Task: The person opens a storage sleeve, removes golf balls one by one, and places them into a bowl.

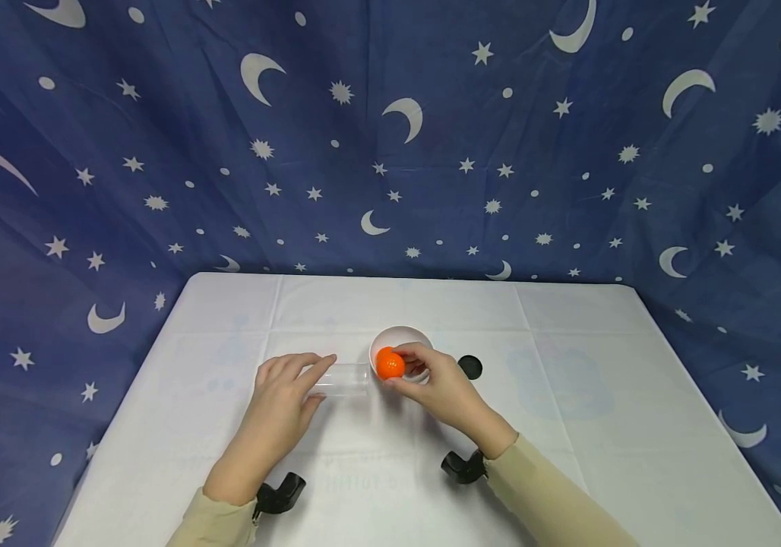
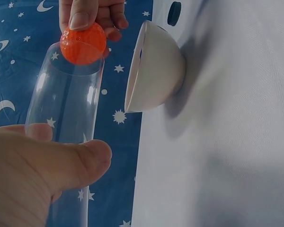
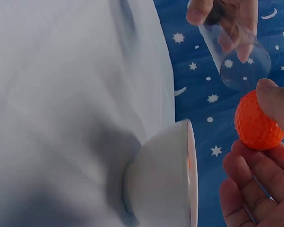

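Observation:
My left hand grips a clear plastic tube, thumb on one side and fingers on the other. The tube's open mouth points right, toward my other hand. My right hand pinches an orange dimpled golf ball between thumb and fingers. In the left wrist view the ball overlaps the tube's rim; whether they touch I cannot tell. Beneath the ball and right hand stands a white bowl. A sliver of orange shows at its rim in the right wrist view; the rest of its contents is hidden.
A black round lid lies just right of the bowl. Black wrist camera mounts stick out beside both sleeves. A white cloth covers the table, and a blue star-and-moon curtain hangs behind it.

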`<state>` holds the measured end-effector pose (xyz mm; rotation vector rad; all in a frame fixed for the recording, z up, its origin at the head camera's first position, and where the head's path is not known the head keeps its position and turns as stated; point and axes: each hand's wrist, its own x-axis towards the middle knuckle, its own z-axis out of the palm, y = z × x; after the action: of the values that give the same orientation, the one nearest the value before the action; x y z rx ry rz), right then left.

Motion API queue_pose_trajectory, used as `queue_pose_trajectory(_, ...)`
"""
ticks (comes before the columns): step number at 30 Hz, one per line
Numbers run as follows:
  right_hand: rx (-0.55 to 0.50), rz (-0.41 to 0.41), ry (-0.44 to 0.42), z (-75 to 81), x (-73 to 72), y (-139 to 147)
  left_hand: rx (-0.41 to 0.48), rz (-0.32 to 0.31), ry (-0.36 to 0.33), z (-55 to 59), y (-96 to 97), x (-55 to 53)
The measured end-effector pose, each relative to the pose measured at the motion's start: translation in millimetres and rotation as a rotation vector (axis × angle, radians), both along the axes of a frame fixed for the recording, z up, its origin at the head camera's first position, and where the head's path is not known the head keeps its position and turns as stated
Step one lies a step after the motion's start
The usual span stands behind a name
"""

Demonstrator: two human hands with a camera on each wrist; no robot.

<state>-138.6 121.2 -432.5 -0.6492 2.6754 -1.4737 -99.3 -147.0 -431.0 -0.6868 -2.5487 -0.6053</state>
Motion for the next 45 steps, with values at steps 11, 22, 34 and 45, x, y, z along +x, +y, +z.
queue_pose_trajectory(11, 0.066, -0.126, -0.007, -4.1, -16.1, 1.5, -0.005, 0.014, -0.031, 1.3, -2.4, 0.6)
queue_pose_trajectory(22, 0.244, -0.231, 0.047, -8.8, -31.3, -6.7, 0.003, 0.013, -0.027, -0.5, -4.2, 0.3)
queue_pose_trajectory(34, 0.456, -0.347, 0.195, -17.6, -41.1, -14.1, 0.003, 0.017, -0.039, -2.1, -6.7, -0.1)
queue_pose_trajectory(45, 0.513, -0.347, 0.297, -28.2, -46.8, -19.0, 0.008, 0.015, -0.027, -2.5, -8.5, -1.2)
